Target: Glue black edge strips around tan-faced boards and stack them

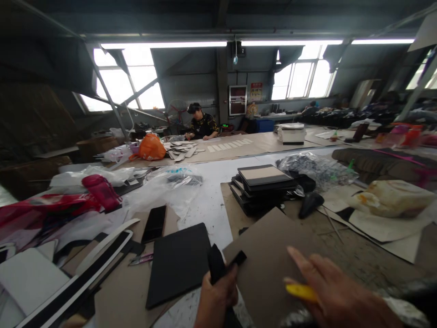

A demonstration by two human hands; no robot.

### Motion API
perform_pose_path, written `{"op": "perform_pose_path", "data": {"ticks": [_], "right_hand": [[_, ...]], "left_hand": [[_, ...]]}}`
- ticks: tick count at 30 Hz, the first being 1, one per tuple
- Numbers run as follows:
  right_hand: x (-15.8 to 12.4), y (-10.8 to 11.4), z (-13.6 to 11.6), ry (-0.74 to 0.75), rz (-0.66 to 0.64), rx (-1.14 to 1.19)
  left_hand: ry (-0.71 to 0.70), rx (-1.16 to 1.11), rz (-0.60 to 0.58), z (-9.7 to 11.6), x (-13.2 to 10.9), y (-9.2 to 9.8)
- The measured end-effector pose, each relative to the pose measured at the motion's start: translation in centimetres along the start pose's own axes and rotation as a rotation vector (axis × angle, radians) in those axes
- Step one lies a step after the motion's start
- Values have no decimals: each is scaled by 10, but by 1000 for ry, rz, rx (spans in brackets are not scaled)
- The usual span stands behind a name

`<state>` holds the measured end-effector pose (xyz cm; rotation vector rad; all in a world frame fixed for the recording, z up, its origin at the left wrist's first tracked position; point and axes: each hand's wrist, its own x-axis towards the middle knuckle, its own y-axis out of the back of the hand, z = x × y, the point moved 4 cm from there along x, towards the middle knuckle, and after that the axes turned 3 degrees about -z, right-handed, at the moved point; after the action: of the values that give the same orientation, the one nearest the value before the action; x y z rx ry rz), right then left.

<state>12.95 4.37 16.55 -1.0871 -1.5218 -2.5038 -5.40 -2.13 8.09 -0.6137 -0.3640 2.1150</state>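
Note:
My left hand (216,298) is closed on a black strip (215,264), whose ends stick out above the fingers. A yellow tool (302,292) sits in the closed grip of my right hand (336,289), with the index finger stretched forward; only a short yellow part shows, so its kind is unclear. Below and between the hands lies a grey-brown board (266,255). Left of my left hand, a flat black panel (179,262) rests on the table. Farther back stands a stack of black panels (261,184), the top one with a beige face.
A phone (154,223) lies beyond the black panel's left corner. White-edged strips (88,273) and scraps cover the left side. Clear plastic bags (170,182), a dark rounded object (310,203) and a yellowed container (392,198) lie around. Another person (203,123) sits across the far table.

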Motion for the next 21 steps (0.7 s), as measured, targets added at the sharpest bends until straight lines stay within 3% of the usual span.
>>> {"op": "perform_pose_path", "data": {"ticks": [4,8,10,14,19,21], "right_hand": [[-15,-10,50,-427,-172,121],[-30,-38,57,-674,-473,730],[-34,-46,51,-776,-544,1027],[-33,-49,44,-957,-508,1348],[-34,-50,46,-1214,-504,1514],[-32,-52,50,-1210,-506,1532]], "left_hand": [[19,48,17,18,-4,9],[98,103,-24,13,2,13],[114,120,-41,7,8,14],[128,140,-49,-1,20,13],[116,140,-35,-4,24,4],[101,129,-47,-2,24,-1]]}}
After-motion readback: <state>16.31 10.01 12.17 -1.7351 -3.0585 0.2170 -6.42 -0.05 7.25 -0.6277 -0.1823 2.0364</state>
